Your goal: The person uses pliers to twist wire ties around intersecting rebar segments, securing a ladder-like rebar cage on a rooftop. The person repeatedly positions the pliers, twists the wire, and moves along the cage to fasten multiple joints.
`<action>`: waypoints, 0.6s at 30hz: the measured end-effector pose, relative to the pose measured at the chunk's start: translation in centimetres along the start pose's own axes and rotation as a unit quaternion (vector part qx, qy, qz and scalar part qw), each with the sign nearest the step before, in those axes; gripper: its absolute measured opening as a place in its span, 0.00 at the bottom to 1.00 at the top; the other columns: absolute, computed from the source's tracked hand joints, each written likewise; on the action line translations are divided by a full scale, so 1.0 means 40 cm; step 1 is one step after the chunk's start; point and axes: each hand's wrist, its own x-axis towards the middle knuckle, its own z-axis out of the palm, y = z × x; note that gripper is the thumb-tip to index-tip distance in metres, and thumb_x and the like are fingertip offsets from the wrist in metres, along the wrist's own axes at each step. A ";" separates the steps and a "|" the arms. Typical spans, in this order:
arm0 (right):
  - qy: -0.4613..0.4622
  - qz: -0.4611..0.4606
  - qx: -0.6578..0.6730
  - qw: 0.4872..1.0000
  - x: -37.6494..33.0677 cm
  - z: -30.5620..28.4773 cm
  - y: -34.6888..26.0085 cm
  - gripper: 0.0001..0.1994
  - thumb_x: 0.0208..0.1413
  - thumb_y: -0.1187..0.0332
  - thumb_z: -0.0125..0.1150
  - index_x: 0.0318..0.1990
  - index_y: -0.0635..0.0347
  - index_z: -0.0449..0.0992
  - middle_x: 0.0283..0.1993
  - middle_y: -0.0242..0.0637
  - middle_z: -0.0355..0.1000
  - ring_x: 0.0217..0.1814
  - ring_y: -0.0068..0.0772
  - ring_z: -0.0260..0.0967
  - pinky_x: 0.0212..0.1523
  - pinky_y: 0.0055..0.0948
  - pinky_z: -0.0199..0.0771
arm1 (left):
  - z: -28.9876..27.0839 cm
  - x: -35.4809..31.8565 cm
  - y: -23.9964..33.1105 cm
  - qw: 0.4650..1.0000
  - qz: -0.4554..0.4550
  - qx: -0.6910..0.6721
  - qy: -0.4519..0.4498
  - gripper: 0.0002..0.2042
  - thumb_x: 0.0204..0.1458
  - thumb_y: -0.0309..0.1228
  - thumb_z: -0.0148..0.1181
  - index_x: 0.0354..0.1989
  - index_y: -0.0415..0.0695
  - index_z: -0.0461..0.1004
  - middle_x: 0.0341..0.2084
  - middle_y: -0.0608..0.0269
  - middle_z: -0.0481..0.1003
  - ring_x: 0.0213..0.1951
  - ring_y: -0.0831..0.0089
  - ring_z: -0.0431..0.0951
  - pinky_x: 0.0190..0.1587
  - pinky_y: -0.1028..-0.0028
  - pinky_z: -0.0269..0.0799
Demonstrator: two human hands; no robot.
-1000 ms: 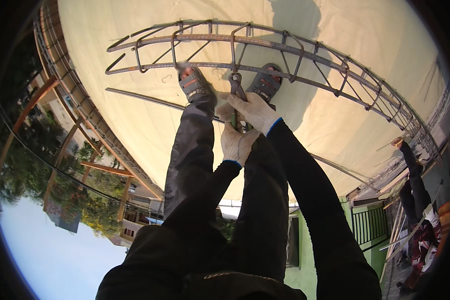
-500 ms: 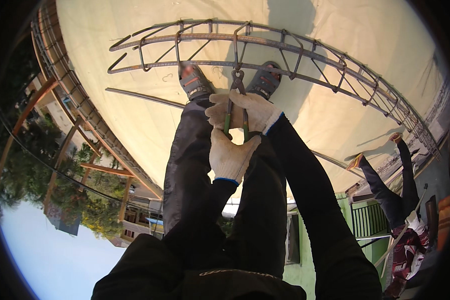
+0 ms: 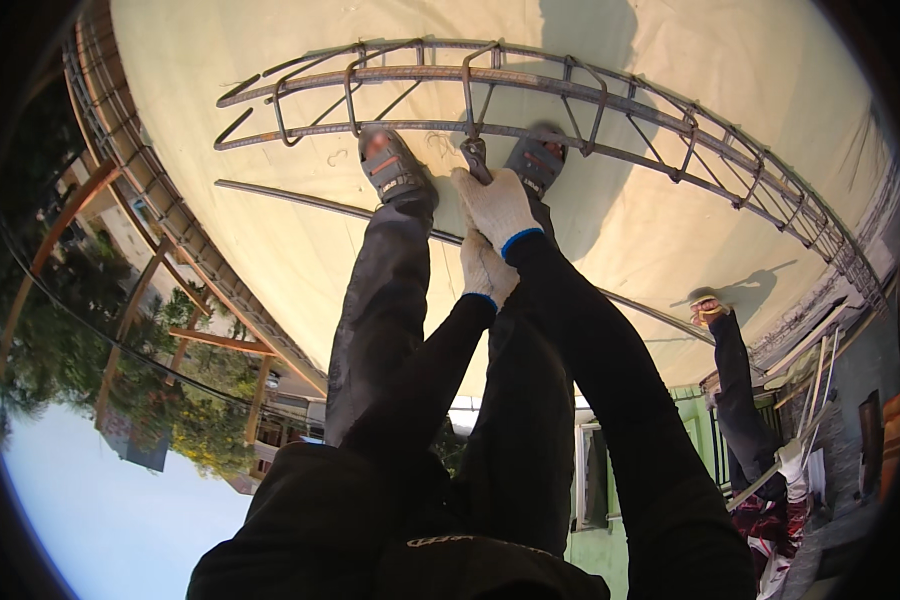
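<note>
A pair of steel pincers (image 3: 476, 157) points away from me, its jaws at the near bar of a rebar cage (image 3: 410, 73), beside a stirrup. My right hand (image 3: 500, 207), in a white knitted glove with a blue cuff, is closed around the pincers just behind the jaws. Below it, my left hand (image 3: 484, 270), gloved the same way, is closed around the handle end. The gloves now cover the handles. The tie wire at the jaws is too small to make out.
My sandalled feet (image 3: 395, 170) stand at the cage's near side on the pale surface (image 3: 270, 230). A loose bar (image 3: 320, 202) lies across it behind my feet. At right, another person (image 3: 735, 390) carries long thin strips. Along the left edge runs a railing-like rebar frame (image 3: 160, 180).
The spread green handles have come together and are hidden in my gloves. My left hand moved up and right, under my right hand. The other person has stepped and shifted position.
</note>
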 end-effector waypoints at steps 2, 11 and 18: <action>0.022 -0.057 -0.068 0.996 0.015 -0.009 0.005 0.26 0.66 0.49 0.66 0.33 0.70 0.83 0.22 0.48 0.75 0.27 0.48 0.78 0.33 0.45 0.76 | 0.015 0.022 -0.015 0.999 -0.042 -0.016 0.023 0.27 0.77 0.53 0.49 0.71 0.45 0.72 0.62 0.58 0.81 0.64 0.56 0.81 0.69 0.54 0.76; 0.055 -0.167 -0.353 0.919 0.061 -0.102 -0.018 0.22 0.67 0.46 0.64 0.37 0.56 0.89 0.32 0.50 0.83 0.40 0.58 0.85 0.43 0.51 0.85 | 0.014 0.116 -0.119 0.996 -0.046 -0.070 0.025 0.28 0.75 0.55 0.52 0.70 0.46 0.73 0.61 0.58 0.82 0.63 0.57 0.81 0.68 0.55 0.77; 0.047 -0.208 -0.429 0.878 0.098 -0.126 -0.018 0.17 0.67 0.46 0.65 0.47 0.45 0.89 0.39 0.39 0.87 0.40 0.51 0.87 0.44 0.48 0.88 | 0.012 0.172 -0.125 0.995 -0.036 -0.089 0.025 0.28 0.72 0.55 0.56 0.69 0.45 0.74 0.59 0.59 0.82 0.62 0.58 0.82 0.66 0.56 0.79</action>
